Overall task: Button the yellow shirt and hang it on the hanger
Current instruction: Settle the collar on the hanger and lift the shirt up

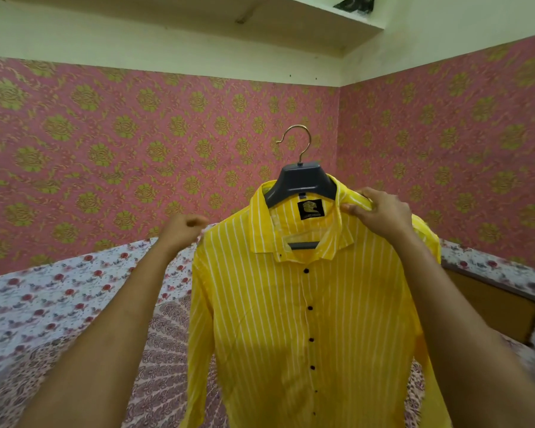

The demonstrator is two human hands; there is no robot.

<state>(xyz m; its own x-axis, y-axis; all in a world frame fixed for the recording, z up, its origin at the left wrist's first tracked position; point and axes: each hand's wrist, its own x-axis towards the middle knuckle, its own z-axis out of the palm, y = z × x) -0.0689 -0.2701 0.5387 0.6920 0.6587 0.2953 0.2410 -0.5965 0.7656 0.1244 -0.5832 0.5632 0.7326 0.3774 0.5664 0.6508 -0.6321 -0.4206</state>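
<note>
A yellow shirt [291, 304] with white stripes and dark buttons hangs in the air in front of me, its front closed by several buttons below the open collar. A grey plastic hanger [303, 180] with a metal hook sits inside the collar, its hook free in the air. My right hand [380, 211] pinches the right side of the collar. My left hand [183, 228], a little blurred, is closed at the shirt's left shoulder and appears to grip the fabric there.
A bed with a floral sheet [59, 304] lies below and behind the shirt. A wooden board [494, 307] shows at the right. Pink patterned walls [105, 134] meet in a corner behind, and a white shelf [291, 17] runs overhead.
</note>
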